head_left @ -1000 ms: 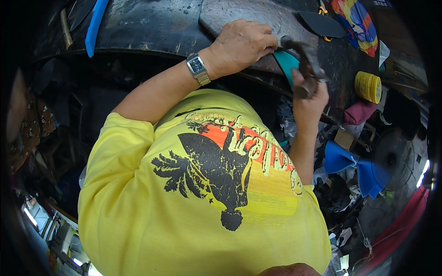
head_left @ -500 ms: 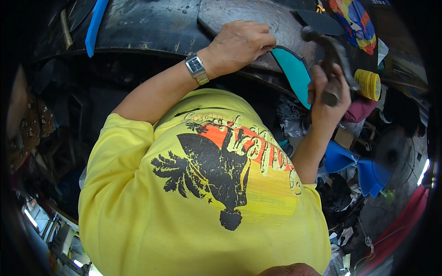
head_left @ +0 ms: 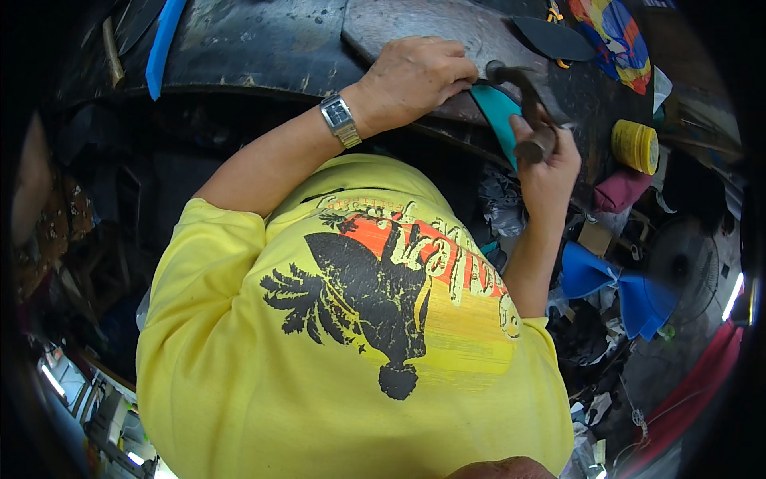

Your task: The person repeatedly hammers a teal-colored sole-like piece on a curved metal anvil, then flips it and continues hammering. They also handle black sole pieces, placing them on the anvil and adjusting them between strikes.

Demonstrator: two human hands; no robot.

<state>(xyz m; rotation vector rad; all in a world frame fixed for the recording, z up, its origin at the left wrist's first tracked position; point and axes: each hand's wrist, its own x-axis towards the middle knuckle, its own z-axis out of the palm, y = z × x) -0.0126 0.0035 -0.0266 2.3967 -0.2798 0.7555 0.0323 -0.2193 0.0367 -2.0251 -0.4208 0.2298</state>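
On the workbench's near edge lies a teal, sole-shaped piece (head_left: 495, 114) with a dark rim. My left hand (head_left: 419, 73) is closed, its fingertips pinching the left end of this sole. A watch sits on that wrist. My right hand (head_left: 561, 164) is wrapped round the handle of a hammer (head_left: 527, 94). The hammer's face hangs close to the left fingertips, over the sole's far end; whether it touches cannot be made out. My right hand and the hammer hide the right part of the sole.
Beneath the work is a worn dark slab (head_left: 415, 22) on the black bench (head_left: 263, 48). A black sole-shaped sheet (head_left: 553, 38) lies behind the hammer. A yellow tub (head_left: 634, 147) stands to the right, near a multicoloured cloth (head_left: 613, 40). A blue strip (head_left: 165, 49) lies at left.
My right hand has swung the hammer left and down, bringing its head near my left fingertips. My left hand has stayed in place on the sole.
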